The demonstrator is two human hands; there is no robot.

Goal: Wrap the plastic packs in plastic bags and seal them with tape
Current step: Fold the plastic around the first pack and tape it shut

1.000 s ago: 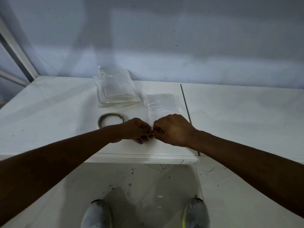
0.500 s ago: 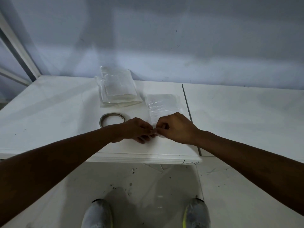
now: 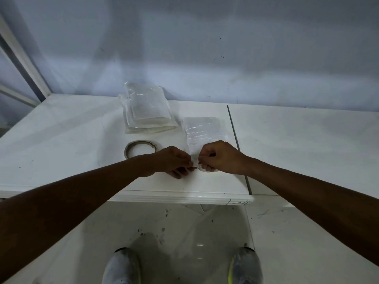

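while both of the person's bare arms reached out over the near edge of the white counter [image 3: 61,136], the two hands met almost knuckle to knuckle just above its top. the left hand [image 3: 172,160] had its grip closed, thumb and fingertips pinched on a thin clear scrap of film at the near end of the plastic bag [image 3: 202,130]. the right hand [image 3: 219,156] had its grip clamped on the same scrap from the other side, its fingers curled under. whether that scrap was the bag's own edge or a strip of tape, i could not tell from where i stood. the bag itself lay flat on the counter, running away from the hands toward the wall [image 3: 205,58], crinkled and catching the light. what it held was too hard to make out. to the left of its far end, close beside it, sat the stack of plastic packs [image 3: 146,109], piled a little unevenly at the back of the counter near the wall. nearer than the stack lay the tape roll [image 3: 139,149], flat on its side, its right edge hidden behind the left wrist. a dark seam [image 3: 235,136] ran front to back through the counter just right of the bag, and the right forearm crossed over it. below the counter's edge the person's two grey shoes [image 3: 121,267] stood apart on the pale, speckled floor [image 3: 184,232], the right-hand one showing a yellow-green stripe. a pale frame [image 3: 22,58] slanted up at the far left.
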